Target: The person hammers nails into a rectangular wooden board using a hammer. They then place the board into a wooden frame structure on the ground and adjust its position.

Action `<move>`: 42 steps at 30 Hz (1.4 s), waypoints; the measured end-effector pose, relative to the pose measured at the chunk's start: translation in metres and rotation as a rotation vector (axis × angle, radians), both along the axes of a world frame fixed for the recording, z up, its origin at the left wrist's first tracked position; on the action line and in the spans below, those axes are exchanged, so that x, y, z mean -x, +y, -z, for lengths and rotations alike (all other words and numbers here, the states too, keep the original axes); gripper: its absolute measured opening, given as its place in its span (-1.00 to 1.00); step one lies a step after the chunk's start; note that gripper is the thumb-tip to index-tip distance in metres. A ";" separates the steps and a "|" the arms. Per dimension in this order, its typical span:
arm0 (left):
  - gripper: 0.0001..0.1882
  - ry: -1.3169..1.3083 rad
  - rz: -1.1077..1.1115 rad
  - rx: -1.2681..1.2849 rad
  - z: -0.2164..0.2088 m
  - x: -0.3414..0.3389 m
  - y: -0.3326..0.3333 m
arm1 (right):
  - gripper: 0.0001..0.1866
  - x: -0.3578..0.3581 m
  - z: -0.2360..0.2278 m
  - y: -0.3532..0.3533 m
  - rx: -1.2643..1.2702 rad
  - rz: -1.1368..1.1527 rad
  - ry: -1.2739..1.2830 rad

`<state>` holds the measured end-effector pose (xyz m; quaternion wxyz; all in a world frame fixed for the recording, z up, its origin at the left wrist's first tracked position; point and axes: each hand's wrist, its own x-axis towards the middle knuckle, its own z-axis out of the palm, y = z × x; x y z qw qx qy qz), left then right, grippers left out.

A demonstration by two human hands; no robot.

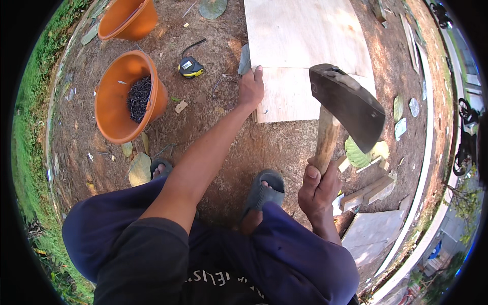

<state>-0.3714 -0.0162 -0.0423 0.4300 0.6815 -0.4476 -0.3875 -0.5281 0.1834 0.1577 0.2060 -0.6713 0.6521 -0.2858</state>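
Observation:
My right hand [318,190] is wrapped round the wooden handle of a hatchet [351,104], whose broad dark metal head is raised above the right side of the plywood. My left hand [251,90] grips the left edge of the pale plywood sheet [290,94] near its front corner, thumb along the top; its other fingers are partly hidden. A seam crosses the plywood just beyond that hand. Left of it on the ground lies a black and yellow tape measure [191,67].
An orange bucket [158,99] holding many dark nails [139,99] lies tipped toward me at the left, with another orange bucket [137,23] behind. Wood offcuts [366,193] and a grey board [373,235] lie at the right. My sandalled feet are below the plywood's front edge.

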 end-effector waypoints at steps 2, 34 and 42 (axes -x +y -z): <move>-0.44 0.028 -0.004 0.031 0.014 -0.004 -0.003 | -0.60 0.003 0.011 0.005 0.042 -0.036 -0.019; -0.42 0.928 0.097 -0.477 -0.043 -0.045 -0.008 | -0.62 0.015 0.094 0.035 -0.573 0.228 -0.003; -0.44 -0.073 0.242 -0.082 0.002 -0.025 -0.003 | -0.65 -0.010 0.041 0.006 -0.386 0.063 -0.046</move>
